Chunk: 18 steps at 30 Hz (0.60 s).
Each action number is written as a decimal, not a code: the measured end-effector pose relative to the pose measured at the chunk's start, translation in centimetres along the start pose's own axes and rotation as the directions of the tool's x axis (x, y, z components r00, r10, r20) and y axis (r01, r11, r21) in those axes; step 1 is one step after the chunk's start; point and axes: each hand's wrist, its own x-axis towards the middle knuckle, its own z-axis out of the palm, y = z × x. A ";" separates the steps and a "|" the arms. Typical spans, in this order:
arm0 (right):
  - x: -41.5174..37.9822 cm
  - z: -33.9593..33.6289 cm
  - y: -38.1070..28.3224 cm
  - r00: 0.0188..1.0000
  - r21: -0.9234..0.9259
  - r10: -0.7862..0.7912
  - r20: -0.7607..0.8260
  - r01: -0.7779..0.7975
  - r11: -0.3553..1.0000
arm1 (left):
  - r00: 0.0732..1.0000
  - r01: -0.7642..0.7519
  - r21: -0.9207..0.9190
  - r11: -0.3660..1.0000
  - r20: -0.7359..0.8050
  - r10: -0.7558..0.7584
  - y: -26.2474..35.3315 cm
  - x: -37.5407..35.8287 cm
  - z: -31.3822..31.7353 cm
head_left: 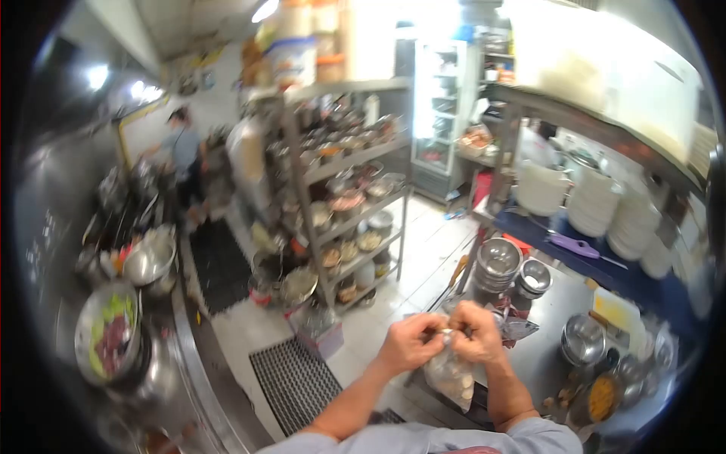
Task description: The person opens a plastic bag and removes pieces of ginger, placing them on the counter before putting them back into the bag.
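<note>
A clear plastic bag (451,378) with pale pieces inside hangs below my two hands, over the near edge of the steel table (522,378). My left hand (414,343) pinches the gathered neck of the bag from the left. From the right, my right hand (475,333) grips the same neck, its fingers closed against the left ones. What the pieces in the bag are I cannot make out. Just past my right hand lies a dark red and silvery item (518,324), blurred, on the table.
Stacked metal bowls (499,261), a purple-handled tool (575,245) and white plates (597,204) stand to the right. A shelf rack (355,159) of filled bowls rises ahead. At left, a bowl of greens and meat (110,333) sits on the counter. A person (184,151) stands farther back.
</note>
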 end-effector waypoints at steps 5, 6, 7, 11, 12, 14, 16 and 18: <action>-0.3 0.7 -1.4 0.997 -0.088 -0.058 -0.053 0.053 0.995 | 0.965 -0.066 0.104 0.992 -0.246 0.090 -0.8 -0.1 0.4; -0.8 1.2 -1.5 0.998 -0.075 0.012 -0.054 -0.016 0.997 | 0.967 -0.065 0.168 0.984 -0.232 0.103 -0.9 -0.5 0.2; -1.6 1.4 -1.3 0.995 -0.063 0.083 -0.052 -0.086 0.994 | 0.972 -0.066 0.158 0.985 -0.212 0.099 -1.5 -1.3 0.1; -5.0 2.5 1.7 0.903 0.104 0.402 0.154 -0.420 0.902 | 0.964 -0.199 0.272 0.942 -0.117 0.237 -4.0 -3.9 -0.4; -5.9 2.9 2.2 0.865 0.176 0.451 0.221 -0.490 0.854 | 0.970 -0.223 0.259 0.940 -0.035 0.240 -4.5 -4.6 -0.5; -7.1 3.1 2.5 0.825 0.087 0.502 0.258 -0.538 0.839 | 0.977 -0.213 0.219 0.952 0.074 0.202 -5.3 -5.8 -0.7; -8.6 3.9 3.5 0.742 -0.007 0.608 0.283 -0.632 0.775 | 0.981 -0.170 0.231 0.958 0.132 0.142 -6.1 -6.9 -0.9; -10.2 4.9 5.0 0.742 -0.005 0.606 0.286 -0.632 0.775 | 0.979 -0.127 0.236 0.963 0.183 0.084 -7.0 -7.6 -0.9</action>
